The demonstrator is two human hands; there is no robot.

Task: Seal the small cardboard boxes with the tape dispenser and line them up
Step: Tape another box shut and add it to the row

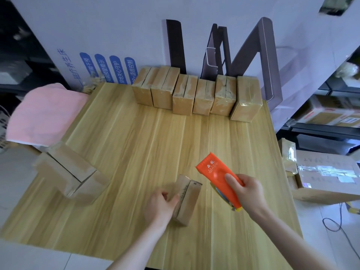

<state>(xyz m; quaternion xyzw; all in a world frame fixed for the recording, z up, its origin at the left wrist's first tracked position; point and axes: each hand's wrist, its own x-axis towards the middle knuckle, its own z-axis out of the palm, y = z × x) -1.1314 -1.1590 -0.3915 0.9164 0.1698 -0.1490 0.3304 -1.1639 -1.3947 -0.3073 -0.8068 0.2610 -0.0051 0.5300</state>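
A small cardboard box (pixel 188 199) lies on the wooden table (pixel 136 152) near its front, flaps meeting in a seam on top. My left hand (pixel 161 206) grips its left side. My right hand (pixel 246 190) holds an orange tape dispenser (pixel 218 177) just right of the box, raised a little off the table. Along the table's far edge, several small taped boxes (pixel 187 94) stand upright in a row. A larger-looking cardboard box (pixel 68 174) lies tilted at the table's left edge, blurred.
A pink cloth (pixel 42 114) covers something left of the table. A large white printed carton (pixel 116 36) and dark metal frames (pixel 253 55) stand behind the row. Cardboard cartons (pixel 327 178) sit on the floor to the right, with shelves beyond and a cable (pixel 335 225).
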